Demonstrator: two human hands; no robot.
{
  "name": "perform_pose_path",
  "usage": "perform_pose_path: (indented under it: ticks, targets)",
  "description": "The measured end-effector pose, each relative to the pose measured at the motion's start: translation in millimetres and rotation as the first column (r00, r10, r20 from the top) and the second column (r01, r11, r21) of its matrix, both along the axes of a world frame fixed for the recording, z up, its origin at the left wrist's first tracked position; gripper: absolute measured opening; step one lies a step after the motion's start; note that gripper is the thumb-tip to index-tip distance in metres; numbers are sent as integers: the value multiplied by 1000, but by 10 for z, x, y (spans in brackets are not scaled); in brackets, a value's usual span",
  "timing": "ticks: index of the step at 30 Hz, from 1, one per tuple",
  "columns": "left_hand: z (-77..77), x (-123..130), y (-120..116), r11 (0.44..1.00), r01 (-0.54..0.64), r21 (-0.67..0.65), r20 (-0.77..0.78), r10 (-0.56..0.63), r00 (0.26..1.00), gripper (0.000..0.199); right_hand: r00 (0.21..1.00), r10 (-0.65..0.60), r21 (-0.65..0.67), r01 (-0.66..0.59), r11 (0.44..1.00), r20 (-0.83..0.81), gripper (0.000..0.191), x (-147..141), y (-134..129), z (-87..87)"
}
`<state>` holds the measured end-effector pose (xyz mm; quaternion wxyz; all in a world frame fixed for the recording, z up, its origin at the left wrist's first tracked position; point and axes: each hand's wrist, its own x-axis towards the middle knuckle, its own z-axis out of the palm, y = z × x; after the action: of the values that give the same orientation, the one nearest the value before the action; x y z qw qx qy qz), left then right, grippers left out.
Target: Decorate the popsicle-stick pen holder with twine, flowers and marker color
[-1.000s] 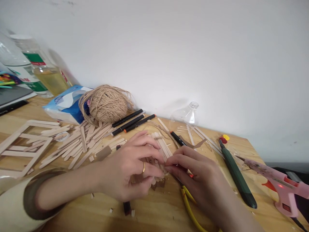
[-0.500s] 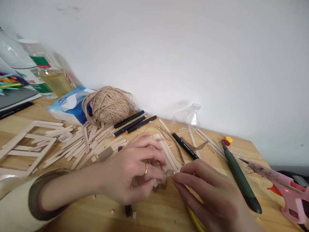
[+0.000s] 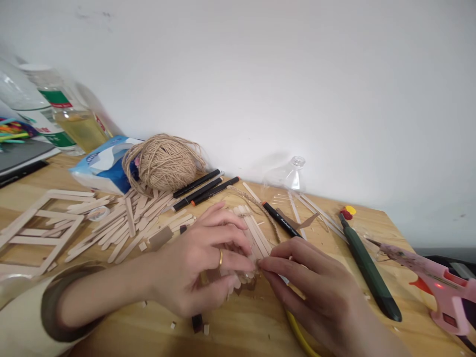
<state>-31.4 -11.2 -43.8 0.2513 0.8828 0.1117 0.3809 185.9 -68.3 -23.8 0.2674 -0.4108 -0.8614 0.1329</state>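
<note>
In the middle of the head view my left hand, with a gold ring, curls its fingers over a small craft-stick piece. Most of that piece is hidden beneath the hand. My right hand comes in from the right, its thumb and index finger pinched close to my left fingertips. A bit of twine shows at the pinch. Just behind the hands lies a row of joined craft sticks. A braided twine cord runs past it towards my right hand.
Behind at left sit a twine ball, a tissue pack and loose craft sticks. Black markers lie near the wall. At right are a green-handled tool and a pink glue gun with a lit red light.
My right hand has shifted slightly left, its fingertips nearer to my left hand. The small twine loop seen between the hands earlier is now mostly covered. The whole view has shifted a little.
</note>
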Motion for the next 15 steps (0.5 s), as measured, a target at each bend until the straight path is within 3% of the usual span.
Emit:
perform_pose_path:
  ticks: [9,15]
  targets:
    - [68,24,12,994,-2,110,-16,4,1000,25,1000,-13,24,13,1000,7,16,-7,7,-26]
    - [61,36,17,989,-24,143,-1,24,1000,25,997,44,197,-55,979,60,18,14,-23,-65]
